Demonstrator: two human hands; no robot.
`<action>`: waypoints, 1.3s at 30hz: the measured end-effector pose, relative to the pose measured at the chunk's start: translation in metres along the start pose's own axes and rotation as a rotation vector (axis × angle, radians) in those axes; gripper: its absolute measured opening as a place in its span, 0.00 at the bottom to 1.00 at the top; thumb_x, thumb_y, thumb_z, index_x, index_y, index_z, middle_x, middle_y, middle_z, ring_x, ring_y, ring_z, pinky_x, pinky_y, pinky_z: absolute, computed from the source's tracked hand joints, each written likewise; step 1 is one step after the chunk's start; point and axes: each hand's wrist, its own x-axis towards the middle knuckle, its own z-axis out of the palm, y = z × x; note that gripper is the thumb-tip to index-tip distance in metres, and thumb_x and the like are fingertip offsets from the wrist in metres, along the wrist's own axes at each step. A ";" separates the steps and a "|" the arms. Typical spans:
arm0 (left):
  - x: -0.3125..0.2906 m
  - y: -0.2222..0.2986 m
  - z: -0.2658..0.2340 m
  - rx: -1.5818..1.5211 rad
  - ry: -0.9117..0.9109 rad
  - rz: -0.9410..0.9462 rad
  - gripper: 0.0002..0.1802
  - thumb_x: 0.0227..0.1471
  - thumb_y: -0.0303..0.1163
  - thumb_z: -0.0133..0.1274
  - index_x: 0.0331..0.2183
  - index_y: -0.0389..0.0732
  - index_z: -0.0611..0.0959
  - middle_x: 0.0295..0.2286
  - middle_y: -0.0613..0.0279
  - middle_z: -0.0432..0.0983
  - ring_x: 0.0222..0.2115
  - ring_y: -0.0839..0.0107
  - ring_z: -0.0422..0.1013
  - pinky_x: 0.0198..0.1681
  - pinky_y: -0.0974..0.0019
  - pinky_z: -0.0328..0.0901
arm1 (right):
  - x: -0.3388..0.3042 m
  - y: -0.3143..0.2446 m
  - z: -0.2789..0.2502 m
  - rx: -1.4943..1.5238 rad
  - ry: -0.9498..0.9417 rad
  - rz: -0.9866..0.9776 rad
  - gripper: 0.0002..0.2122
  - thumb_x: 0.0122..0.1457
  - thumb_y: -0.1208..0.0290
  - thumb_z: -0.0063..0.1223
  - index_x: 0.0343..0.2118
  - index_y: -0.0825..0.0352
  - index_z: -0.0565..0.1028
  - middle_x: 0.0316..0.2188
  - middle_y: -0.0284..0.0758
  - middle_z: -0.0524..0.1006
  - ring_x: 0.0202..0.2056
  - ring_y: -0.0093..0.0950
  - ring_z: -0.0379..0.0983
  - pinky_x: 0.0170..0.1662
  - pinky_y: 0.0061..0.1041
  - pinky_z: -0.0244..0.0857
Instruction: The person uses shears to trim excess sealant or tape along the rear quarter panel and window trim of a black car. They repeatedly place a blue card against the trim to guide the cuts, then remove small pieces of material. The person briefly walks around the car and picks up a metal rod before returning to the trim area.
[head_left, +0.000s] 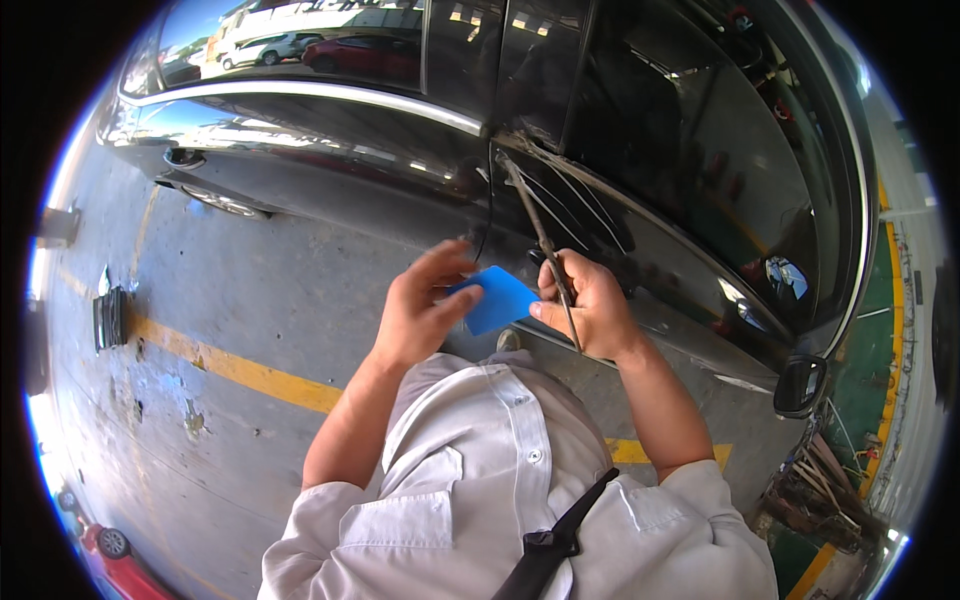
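Our right hand (590, 315) holds a thin dark rod (537, 218) and pinches a blue card (500, 298) by one corner; our left hand (422, 305), blurred, has its thumb over the opposite side. Before us, a black car (380, 185) stands on grey floor (300, 285).

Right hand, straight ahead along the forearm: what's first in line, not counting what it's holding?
Likely the black car's front door. The thin brown rod in the right hand may get there sooner, since its far end overlaps the panel; depth is unclear.
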 end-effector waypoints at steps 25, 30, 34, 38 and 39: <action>0.114 -0.074 0.089 0.451 0.636 0.498 0.23 0.51 0.26 0.62 0.50 0.36 0.79 0.50 0.47 0.75 0.46 0.52 0.74 0.50 0.55 0.70 | 0.126 0.073 -0.019 -0.320 0.693 -0.241 0.15 0.55 0.78 0.68 0.28 0.67 0.67 0.20 0.29 0.70 0.22 0.21 0.63 0.30 0.24 0.65; 0.122 -0.079 0.083 0.818 0.451 0.628 0.31 0.49 0.30 0.61 0.55 0.31 0.78 0.60 0.43 0.67 0.59 0.45 0.65 0.64 0.47 0.60 | 0.129 0.083 -0.010 -0.453 0.737 -0.196 0.14 0.53 0.75 0.70 0.28 0.65 0.69 0.20 0.33 0.75 0.21 0.29 0.72 0.30 0.30 0.68; 0.123 -0.079 0.081 0.908 0.427 0.629 0.31 0.47 0.31 0.60 0.54 0.32 0.79 0.61 0.45 0.67 0.60 0.47 0.63 0.65 0.48 0.58 | 0.131 0.083 -0.009 -0.613 0.739 -0.166 0.13 0.51 0.71 0.71 0.29 0.63 0.71 0.21 0.34 0.78 0.23 0.39 0.78 0.30 0.36 0.71; 0.121 -0.074 0.080 0.931 0.385 0.588 0.31 0.46 0.32 0.60 0.54 0.33 0.79 0.61 0.46 0.66 0.62 0.48 0.62 0.66 0.49 0.56 | 0.131 0.079 -0.011 -0.734 0.739 -0.171 0.13 0.51 0.68 0.71 0.29 0.63 0.72 0.22 0.35 0.79 0.25 0.41 0.79 0.30 0.37 0.71; 0.121 -0.072 0.079 0.926 0.381 0.588 0.31 0.46 0.32 0.60 0.53 0.33 0.79 0.61 0.46 0.66 0.62 0.49 0.62 0.66 0.49 0.56 | 0.130 0.078 -0.012 -0.761 0.739 -0.168 0.13 0.51 0.68 0.71 0.29 0.63 0.72 0.22 0.35 0.79 0.25 0.41 0.79 0.30 0.38 0.72</action>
